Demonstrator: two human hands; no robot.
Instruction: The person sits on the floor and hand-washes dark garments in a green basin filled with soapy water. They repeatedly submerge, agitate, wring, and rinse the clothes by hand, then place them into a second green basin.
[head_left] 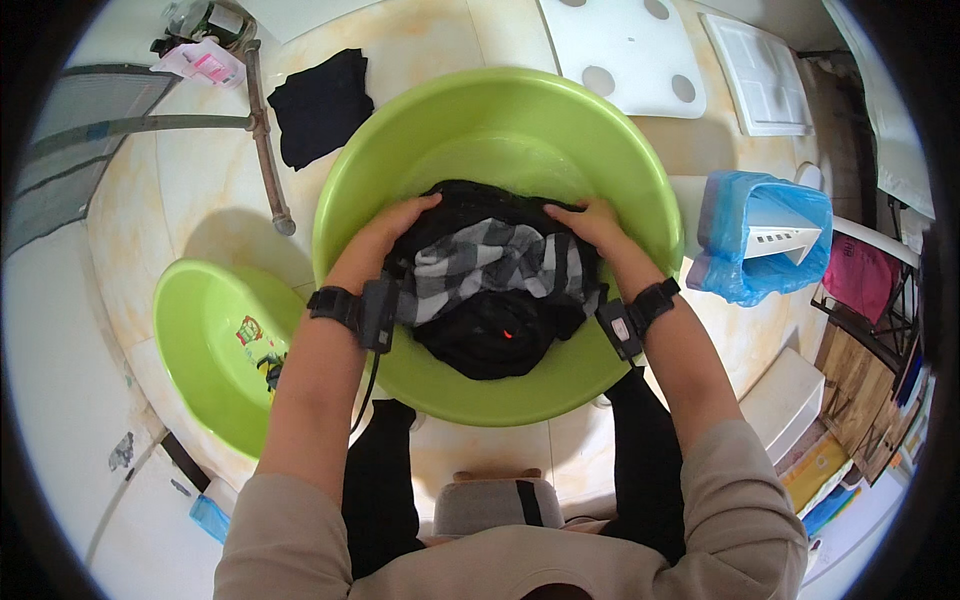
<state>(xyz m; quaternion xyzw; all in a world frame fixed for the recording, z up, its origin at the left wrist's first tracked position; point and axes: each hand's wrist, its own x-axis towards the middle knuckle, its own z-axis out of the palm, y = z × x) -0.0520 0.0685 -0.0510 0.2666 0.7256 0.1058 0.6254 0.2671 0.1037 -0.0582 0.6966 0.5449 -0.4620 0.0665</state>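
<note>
A large green basin [500,100] stands in front of me with a heap of clothes inside. On top of the heap lies a black, grey and white checked cloth [500,258], bunched up. Around and under it is a black garment [490,345], with a small red mark on its near part. My left hand [398,218] grips the heap's far left side, thumb on the black fabric. At the far right side, my right hand [592,222] holds the same black fabric, thumb pointing inward. Most fingers of both hands are hidden by the cloth.
A smaller green basin [215,350] stands at left, with a small dark and yellow item in it. Folded black cloth [322,105] lies beyond, near a metal pipe [262,140]. A blue-bagged bin [720,240] stands right. White panels [630,60] lie behind; a grey stool [480,505] is below me.
</note>
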